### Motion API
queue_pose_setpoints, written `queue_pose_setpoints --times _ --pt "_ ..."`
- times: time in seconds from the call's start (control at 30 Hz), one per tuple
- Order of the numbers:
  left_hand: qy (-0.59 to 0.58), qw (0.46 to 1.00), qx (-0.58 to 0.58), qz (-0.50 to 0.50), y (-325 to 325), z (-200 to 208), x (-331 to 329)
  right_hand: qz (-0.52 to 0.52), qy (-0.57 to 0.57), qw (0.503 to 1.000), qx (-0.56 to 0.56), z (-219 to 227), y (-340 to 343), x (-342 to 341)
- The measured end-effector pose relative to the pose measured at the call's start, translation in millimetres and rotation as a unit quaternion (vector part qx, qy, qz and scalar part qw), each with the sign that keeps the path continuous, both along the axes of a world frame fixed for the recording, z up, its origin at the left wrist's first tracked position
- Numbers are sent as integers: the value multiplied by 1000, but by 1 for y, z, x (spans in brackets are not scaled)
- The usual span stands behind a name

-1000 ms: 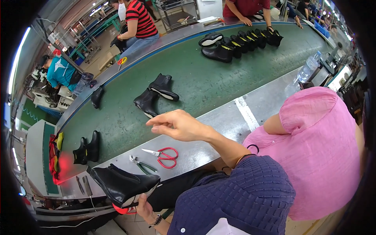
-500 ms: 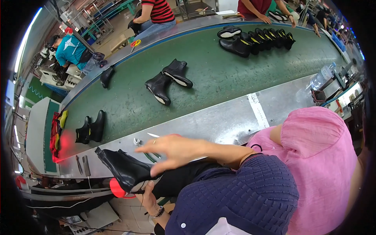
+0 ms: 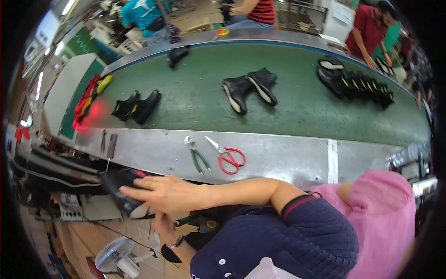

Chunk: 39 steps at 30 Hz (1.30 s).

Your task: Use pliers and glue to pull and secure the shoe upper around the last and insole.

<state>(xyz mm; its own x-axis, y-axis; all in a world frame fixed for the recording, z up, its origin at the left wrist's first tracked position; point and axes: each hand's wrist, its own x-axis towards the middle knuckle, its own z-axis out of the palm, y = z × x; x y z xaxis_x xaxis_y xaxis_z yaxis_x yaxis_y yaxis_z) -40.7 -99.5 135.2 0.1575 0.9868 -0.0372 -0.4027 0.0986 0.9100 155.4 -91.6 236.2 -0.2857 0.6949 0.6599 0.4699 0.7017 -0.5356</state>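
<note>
A black ankle boot (image 3: 120,194) with a pale sole edge hangs at the lower left, below the table's front edge. From below, my left hand (image 3: 163,225), with a bracelet at its wrist, is closed on the boot's lower part; its fingertips are partly hidden. Over the boot's upper lies my right hand (image 3: 169,193), its fingers stretched out and a ring on one of them. The hand covers part of the boot. Nearest on the metal ledge are green-handled pincers (image 3: 197,155) and red-handled scissors (image 3: 227,156).
The green conveyor belt (image 3: 200,111) carries boot pairs (image 3: 248,90), a row of boots (image 3: 355,83) and red and yellow cloth (image 3: 90,102). A grey tool with a cable (image 3: 112,145) lies on the metal ledge (image 3: 278,156). A fan (image 3: 115,255) stands below; someone in pink (image 3: 381,218) is at my right.
The view has swung left and down. My hands and the boot now sit lower, and my right hand has moved onto the boot's upper. The scissors and pincers are now uncovered.
</note>
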Motion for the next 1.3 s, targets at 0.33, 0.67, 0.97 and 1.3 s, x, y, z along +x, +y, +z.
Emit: queue_pose_setpoints --times 0.33,0.67,0.97,1.3 --pt "257 955 -137 -52 -15 22 23 105 67 990 -61 -57 -9 23" --pt "115 989 80 47 -50 -41 -13 228 91 924 -292 -94 -16 -13" --pt "128 984 23 125 -96 -59 -36 350 31 869 -349 -93 -11 -39" --pt "440 847 25 298 -125 -38 -22 299 -113 861 -397 -44 16 -73"
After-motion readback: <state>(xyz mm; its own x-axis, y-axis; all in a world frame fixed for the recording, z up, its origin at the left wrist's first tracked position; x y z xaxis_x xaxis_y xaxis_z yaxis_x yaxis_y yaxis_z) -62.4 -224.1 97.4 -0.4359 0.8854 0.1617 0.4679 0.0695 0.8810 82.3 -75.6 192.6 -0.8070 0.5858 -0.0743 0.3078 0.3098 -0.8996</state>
